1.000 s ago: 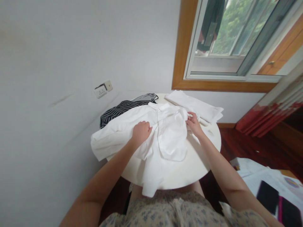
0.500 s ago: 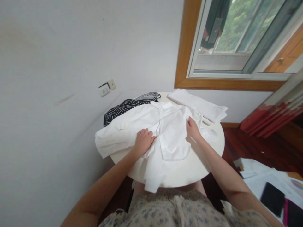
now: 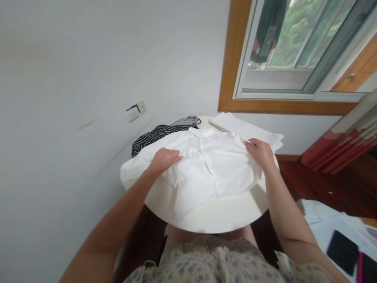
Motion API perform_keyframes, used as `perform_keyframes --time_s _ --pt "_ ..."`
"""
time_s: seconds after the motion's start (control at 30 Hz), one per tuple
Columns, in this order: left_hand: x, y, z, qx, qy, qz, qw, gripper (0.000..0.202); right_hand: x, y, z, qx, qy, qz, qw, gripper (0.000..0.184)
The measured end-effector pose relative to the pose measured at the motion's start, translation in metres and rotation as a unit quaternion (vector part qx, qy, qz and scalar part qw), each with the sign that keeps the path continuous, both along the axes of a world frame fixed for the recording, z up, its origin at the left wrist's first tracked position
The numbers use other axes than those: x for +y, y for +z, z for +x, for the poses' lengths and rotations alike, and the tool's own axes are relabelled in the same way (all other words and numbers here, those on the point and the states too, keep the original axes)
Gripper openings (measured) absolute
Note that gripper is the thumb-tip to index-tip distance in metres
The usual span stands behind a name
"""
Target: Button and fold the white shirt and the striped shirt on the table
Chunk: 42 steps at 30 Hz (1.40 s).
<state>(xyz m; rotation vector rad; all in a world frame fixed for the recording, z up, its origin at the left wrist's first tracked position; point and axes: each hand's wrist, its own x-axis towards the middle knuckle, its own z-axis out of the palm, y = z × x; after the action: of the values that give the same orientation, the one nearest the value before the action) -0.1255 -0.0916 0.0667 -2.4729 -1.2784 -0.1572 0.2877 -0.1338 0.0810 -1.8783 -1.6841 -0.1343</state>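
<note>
Two-handed, pinches the white shirt [image 3: 206, 161] on the surface [image 3: 212, 220], left hand [image 3: 165, 160] left of centre, right hand [image 3: 260, 153] far right; holds it spread farther right than before, off the near edge.

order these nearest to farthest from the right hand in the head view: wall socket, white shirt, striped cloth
1. White shirt, pinched in the right hand
2. Striped cloth, to the left, behind the shirt
3. Wall socket, farther left on the wall
</note>
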Motion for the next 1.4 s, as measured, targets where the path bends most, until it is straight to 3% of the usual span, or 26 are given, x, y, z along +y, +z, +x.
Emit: perform_keyframes --time_s 0.13,0.27,0.4,0.5,0.6,0.7,0.8,0.93,1.0,1.1,1.2,1.27,1.4 --pt "0.020 -0.004 -0.019 0.025 -0.020 -0.012 0.999 0.046 0.000 -0.006 0.004 -0.070 -0.056 -0.075 0.993 0.038" --pt "0.014 -0.009 -0.013 -0.010 -0.010 -0.023 1.000 0.042 -0.001 -0.021 0.007 -0.051 0.000 -0.161 0.986 0.048" --pt "-0.031 0.003 0.005 -0.130 0.061 0.046 0.989 0.034 -0.009 -0.031 0.016 0.026 0.061 -0.148 0.987 0.049" --pt "-0.079 0.010 0.012 -0.171 0.176 0.041 0.969 0.039 -0.021 -0.039 0.024 0.068 0.097 -0.118 0.986 0.047" --pt "-0.120 0.006 0.010 -0.154 0.297 -0.067 0.940 0.053 -0.036 -0.050 0.032 0.089 0.096 -0.123 0.984 0.043" --pt "-0.139 -0.007 0.009 -0.145 0.347 -0.160 0.912 0.063 -0.049 -0.060 0.036 0.085 0.058 -0.134 0.986 0.041" --pt "-0.137 -0.024 0.014 -0.184 0.331 -0.187 0.906 0.062 -0.059 -0.066 0.031 0.080 0.065 -0.115 0.988 0.040" --pt "-0.121 -0.041 0.023 -0.264 0.262 -0.148 0.916 0.046 -0.072 -0.067 0.006 0.132 0.096 -0.064 0.985 0.035" --pt "-0.114 -0.047 0.028 -0.316 0.238 -0.134 0.908 0.040 -0.079 -0.067 -0.007 0.168 0.090 -0.049 0.981 0.035" --pt "-0.108 -0.049 0.036 -0.433 0.224 -0.173 0.856 0.038 -0.092 -0.068 -0.017 0.217 0.080 -0.042 0.972 0.036" --pt "-0.110 -0.043 0.041 -0.513 0.223 -0.197 0.805 0.042 -0.106 -0.067 -0.014 0.241 0.091 -0.047 0.965 0.035" --pt "-0.114 -0.035 0.040 -0.498 0.234 -0.192 0.812 0.046 -0.116 -0.065 -0.007 0.215 0.109 -0.100 0.965 0.034" --pt "-0.127 -0.014 0.022 -0.382 0.244 -0.208 0.867 0.046 -0.129 -0.057 0.003 0.086 0.154 -0.269 0.947 0.031"
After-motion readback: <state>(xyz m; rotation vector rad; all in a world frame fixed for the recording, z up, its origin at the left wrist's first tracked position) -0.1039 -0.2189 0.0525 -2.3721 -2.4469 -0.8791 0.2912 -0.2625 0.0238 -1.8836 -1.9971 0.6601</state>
